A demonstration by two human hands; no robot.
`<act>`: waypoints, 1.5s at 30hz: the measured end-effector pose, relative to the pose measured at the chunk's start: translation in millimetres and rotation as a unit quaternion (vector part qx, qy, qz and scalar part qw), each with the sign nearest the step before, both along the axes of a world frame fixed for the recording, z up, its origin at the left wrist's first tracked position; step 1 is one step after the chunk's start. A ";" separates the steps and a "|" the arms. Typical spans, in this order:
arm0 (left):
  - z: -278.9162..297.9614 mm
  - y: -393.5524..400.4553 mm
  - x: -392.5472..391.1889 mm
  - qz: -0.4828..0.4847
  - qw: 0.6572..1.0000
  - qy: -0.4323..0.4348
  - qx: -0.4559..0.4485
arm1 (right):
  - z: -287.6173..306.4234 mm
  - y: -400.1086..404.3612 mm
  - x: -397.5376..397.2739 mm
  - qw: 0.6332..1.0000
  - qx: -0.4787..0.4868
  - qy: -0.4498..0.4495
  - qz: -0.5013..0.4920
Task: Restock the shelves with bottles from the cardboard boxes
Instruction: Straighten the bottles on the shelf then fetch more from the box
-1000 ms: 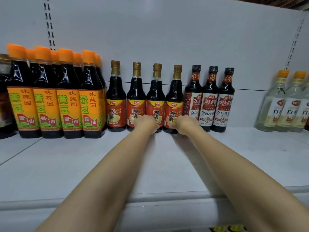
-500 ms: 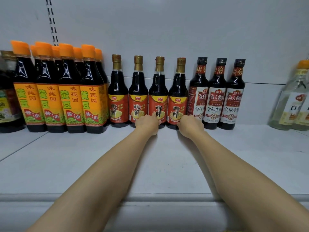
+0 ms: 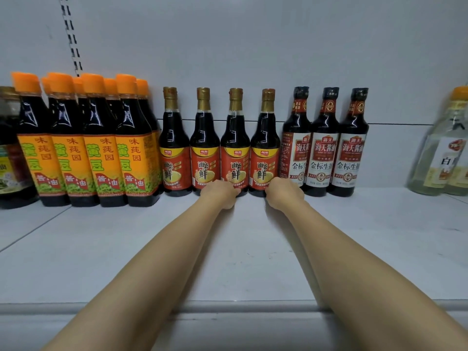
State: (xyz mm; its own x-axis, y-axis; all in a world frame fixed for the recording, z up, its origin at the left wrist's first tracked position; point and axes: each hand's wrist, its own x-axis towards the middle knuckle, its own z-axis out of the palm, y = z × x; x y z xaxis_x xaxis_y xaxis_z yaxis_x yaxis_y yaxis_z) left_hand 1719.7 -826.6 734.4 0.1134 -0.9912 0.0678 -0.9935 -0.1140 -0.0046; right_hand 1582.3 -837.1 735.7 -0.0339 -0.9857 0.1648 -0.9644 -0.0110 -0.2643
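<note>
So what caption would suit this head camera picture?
Both hands, left and right, reach the gold-capped bottles on the white shelf.

Both bare forearms reached straight forward, nearly parallel; the left hand (image 3: 219, 192) and right hand (image 3: 283, 193) seemed loosely curled, knuckles up.

This is a shop, most likely the condiment aisle of a supermarket. A white metal shelf (image 3: 76, 262) runs across the frame, with a white back panel and a slotted upright strip (image 3: 72, 34) at the upper left. Many identical bottles stand in rows, grouped by brand: orange-capped bottles (image 3: 101, 143) at the left, gold-capped bottles (image 3: 205, 148) in the centre, dark-capped bottles (image 3: 325, 148) beside them, and clear bottles (image 3: 440, 158) at the right edge.
</note>
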 end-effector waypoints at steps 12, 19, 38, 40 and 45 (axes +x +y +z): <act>5.4 81.4 11.0 -0.022 0.998 0.055 -0.003 | 7.5 63.3 -0.2 0.990 0.054 -0.026 0.127; 19.7 171.2 54.7 0.073 0.993 0.056 -0.068 | 11.7 134.7 26.4 0.962 -0.016 0.003 0.272; -9.8 538.5 302.1 0.504 0.859 0.011 -0.093 | 0.7 393.5 355.9 0.738 -0.095 0.117 0.658; -18.4 583.5 339.1 0.524 0.848 0.014 -0.075 | -3.5 420.0 399.6 0.714 -0.080 0.131 0.683; -58.6 672.8 413.4 0.608 0.791 0.061 -0.040 | -33.6 486.5 498.4 0.679 -0.023 0.146 0.719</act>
